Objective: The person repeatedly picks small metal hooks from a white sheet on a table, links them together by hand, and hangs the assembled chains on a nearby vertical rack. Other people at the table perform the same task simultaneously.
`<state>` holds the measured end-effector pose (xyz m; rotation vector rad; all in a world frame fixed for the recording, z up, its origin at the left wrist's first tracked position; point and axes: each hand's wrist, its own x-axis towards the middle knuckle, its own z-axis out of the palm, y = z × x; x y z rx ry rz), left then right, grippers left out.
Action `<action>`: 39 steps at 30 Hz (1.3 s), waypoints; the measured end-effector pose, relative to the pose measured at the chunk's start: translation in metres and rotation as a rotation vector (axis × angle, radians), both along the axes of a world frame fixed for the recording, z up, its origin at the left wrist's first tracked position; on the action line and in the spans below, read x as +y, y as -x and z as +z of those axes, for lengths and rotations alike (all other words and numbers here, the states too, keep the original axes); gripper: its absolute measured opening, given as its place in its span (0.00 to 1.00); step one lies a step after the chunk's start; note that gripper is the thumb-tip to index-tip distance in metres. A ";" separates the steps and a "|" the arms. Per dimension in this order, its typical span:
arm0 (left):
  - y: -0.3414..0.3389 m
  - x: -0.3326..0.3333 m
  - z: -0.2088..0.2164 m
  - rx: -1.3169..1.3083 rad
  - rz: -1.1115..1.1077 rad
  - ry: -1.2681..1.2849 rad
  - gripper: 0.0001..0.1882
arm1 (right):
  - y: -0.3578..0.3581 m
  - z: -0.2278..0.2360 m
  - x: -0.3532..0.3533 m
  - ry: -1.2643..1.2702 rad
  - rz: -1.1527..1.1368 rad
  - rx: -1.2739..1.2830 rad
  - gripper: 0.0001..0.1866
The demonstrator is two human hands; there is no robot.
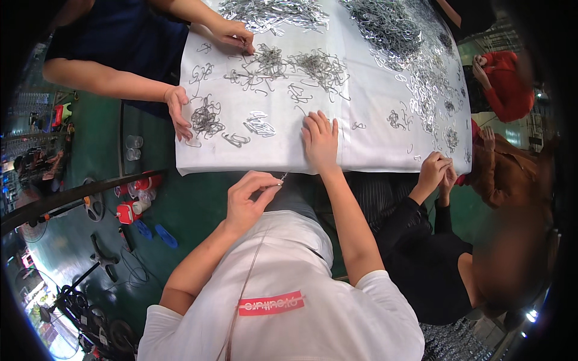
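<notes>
My left hand [251, 195] is held just off the table's near edge, thumb and fingers pinched on a small shiny metal piece [283, 177]. Its exact shape is too small to make out. My right hand [321, 139] lies palm down on the white cloth [283, 157], fingers stretched out and partly spread. Close beyond its fingertips are a few loose wire hooks [299, 93]. To the left of it lie a small group of bright metal hooks [259, 124] and a darker heap of bent wire hooks [206, 118].
Large metal heaps [385, 25] cover the far side. A co-worker's hands [178, 111] rest at the table's left edge. Another person's hands [438, 170] work at the near right corner. Blue slippers [165, 236] and a red container [127, 212] are on the green floor.
</notes>
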<state>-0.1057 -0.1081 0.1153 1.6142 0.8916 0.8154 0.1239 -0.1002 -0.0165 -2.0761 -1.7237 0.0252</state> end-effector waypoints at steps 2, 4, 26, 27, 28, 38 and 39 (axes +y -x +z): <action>0.000 0.001 0.000 0.009 0.000 -0.011 0.09 | -0.005 0.000 0.024 -0.146 0.033 -0.011 0.15; 0.000 0.001 0.000 -0.005 0.013 -0.013 0.09 | -0.008 0.000 0.043 -0.099 -0.005 0.063 0.11; 0.015 -0.004 -0.004 0.014 0.005 -0.113 0.07 | -0.003 0.065 0.007 0.314 -0.179 1.692 0.08; 0.016 -0.005 -0.004 0.011 0.000 -0.119 0.07 | 0.007 0.076 -0.006 0.292 -0.159 1.705 0.08; 0.016 -0.005 -0.005 -0.002 -0.010 -0.122 0.07 | 0.018 0.088 -0.018 0.274 -0.160 1.712 0.08; 0.017 -0.012 0.000 -0.052 -0.081 -0.154 0.09 | 0.101 0.146 -0.098 -0.032 -0.154 1.707 0.02; 0.016 -0.013 0.001 -0.057 -0.087 -0.156 0.09 | 0.102 0.146 -0.099 -0.046 -0.170 1.702 0.02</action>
